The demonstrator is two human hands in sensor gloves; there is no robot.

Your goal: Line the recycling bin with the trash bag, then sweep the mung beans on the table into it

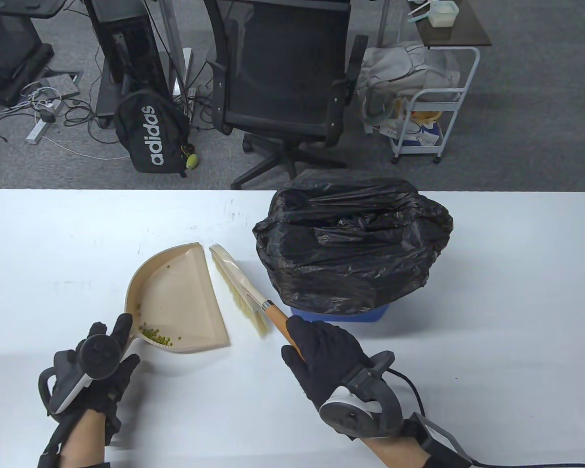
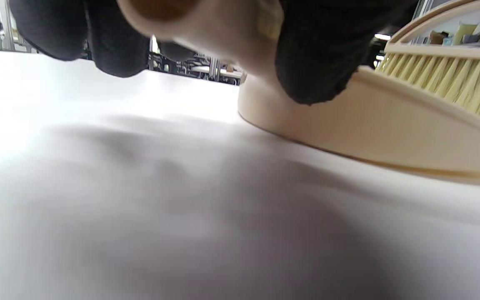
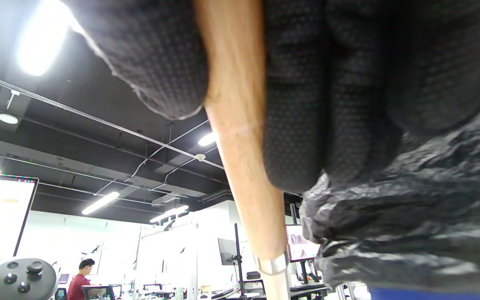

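Observation:
A beige dustpan (image 1: 180,297) lies on the white table (image 1: 78,243) with a small heap of green mung beans (image 1: 157,336) near its handle end. My left hand (image 1: 108,358) grips the dustpan's handle (image 2: 223,25); the pan's wall (image 2: 390,125) fills the left wrist view. Beside the pan's open edge rests a hand brush (image 1: 239,290) with pale bristles (image 2: 444,79). My right hand (image 1: 321,358) holds its wooden handle (image 3: 240,125). The blue recycling bin (image 1: 341,314) stands right of the brush, draped in a black trash bag (image 1: 351,243), which also shows in the right wrist view (image 3: 411,216).
Behind the table's far edge stand a black office chair (image 1: 282,73), a black backpack (image 1: 151,134) and a white cart (image 1: 429,117). A cable (image 1: 419,395) trails from my right hand's tracker. A person sits far off in the right wrist view (image 3: 79,279).

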